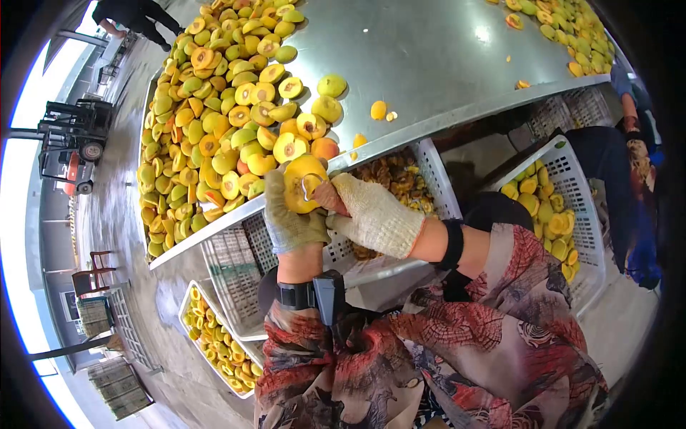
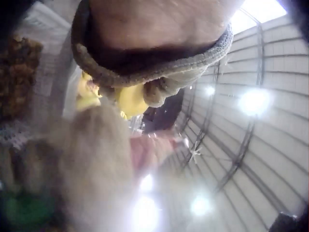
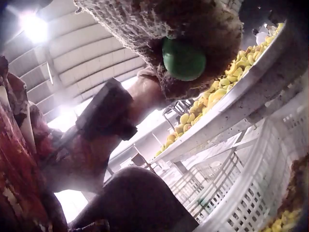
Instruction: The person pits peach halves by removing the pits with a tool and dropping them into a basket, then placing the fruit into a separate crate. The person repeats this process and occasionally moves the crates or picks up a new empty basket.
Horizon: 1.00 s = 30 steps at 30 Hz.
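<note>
In the head view my gloved left hand (image 1: 291,223) grips a yellow fruit half (image 1: 299,184), cut face up. My gloved right hand (image 1: 379,218), its thumb and fingertip bare, is curled round a small tool whose metal loop (image 1: 311,187) lies against the fruit's centre. A green rounded end (image 3: 183,59) shows in the right hand's palm in the right wrist view. The left wrist view shows the fruit (image 2: 131,100) in the left glove (image 2: 166,87), with the right hand (image 2: 96,159) blurred below. Halved fruits (image 1: 221,121) are heaped just beyond the hands.
A metal table (image 1: 421,57) spans the far side. Below its edge a white crate (image 1: 439,179) holds brown scraps (image 1: 386,179). Crates of fruit halves stand at the right (image 1: 589,236) and lower left (image 1: 214,343). Another person (image 1: 636,143) sits at the right; a forklift (image 1: 71,143) stands left.
</note>
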Available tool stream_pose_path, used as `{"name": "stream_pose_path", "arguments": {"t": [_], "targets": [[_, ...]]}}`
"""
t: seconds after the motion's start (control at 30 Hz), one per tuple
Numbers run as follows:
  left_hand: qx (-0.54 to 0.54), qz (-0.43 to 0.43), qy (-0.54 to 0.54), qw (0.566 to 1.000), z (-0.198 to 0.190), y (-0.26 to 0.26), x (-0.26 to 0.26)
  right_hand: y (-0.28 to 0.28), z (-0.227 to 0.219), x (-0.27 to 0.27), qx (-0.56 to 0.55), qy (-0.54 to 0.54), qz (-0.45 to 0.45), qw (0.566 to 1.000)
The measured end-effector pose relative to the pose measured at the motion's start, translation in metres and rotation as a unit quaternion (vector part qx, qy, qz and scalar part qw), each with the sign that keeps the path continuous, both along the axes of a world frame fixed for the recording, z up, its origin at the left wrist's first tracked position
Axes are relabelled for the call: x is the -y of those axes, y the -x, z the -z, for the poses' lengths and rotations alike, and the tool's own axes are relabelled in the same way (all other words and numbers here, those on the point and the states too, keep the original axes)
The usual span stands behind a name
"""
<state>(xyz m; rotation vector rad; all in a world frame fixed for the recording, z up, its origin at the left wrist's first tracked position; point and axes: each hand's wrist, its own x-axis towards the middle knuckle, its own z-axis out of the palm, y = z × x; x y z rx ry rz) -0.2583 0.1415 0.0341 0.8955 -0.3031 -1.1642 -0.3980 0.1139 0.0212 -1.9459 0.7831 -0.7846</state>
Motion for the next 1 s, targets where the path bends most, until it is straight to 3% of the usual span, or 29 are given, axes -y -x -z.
{"name": "stream_pose_path", "arguments": {"t": [0.07, 0.13, 0.4, 0.53, 0.83, 1.0], "targets": [[-0.051, 0.006, 0.026, 0.998, -0.001, 0.004, -0.005, 0.000, 0.004, -0.002, 0.014, 0.024, 0.003, 1.000], [-0.056, -0.032, 0.044, 0.997, 0.008, 0.000, -0.006, -0.002, 0.009, -0.006, -0.052, 0.003, 0.002, 0.999], [-0.002, 0.012, 0.051, 0.999, -0.005, 0.009, -0.013, -0.005, 0.016, -0.009, -0.015, 0.057, -0.015, 0.998], [0.041, -0.030, 0.024, 0.998, -0.004, 0.016, -0.010, -0.008, 0.024, -0.010, 0.011, 0.066, -0.010, 0.998], [0.126, -0.023, 0.010, 0.992, -0.002, 0.020, -0.023, -0.012, 0.026, -0.020, -0.034, 0.028, -0.085, 0.995], [0.160, -0.003, 0.016, 0.987, -0.004, 0.016, -0.026, -0.019, 0.033, -0.028, -0.005, 0.005, -0.058, 0.998]]}}
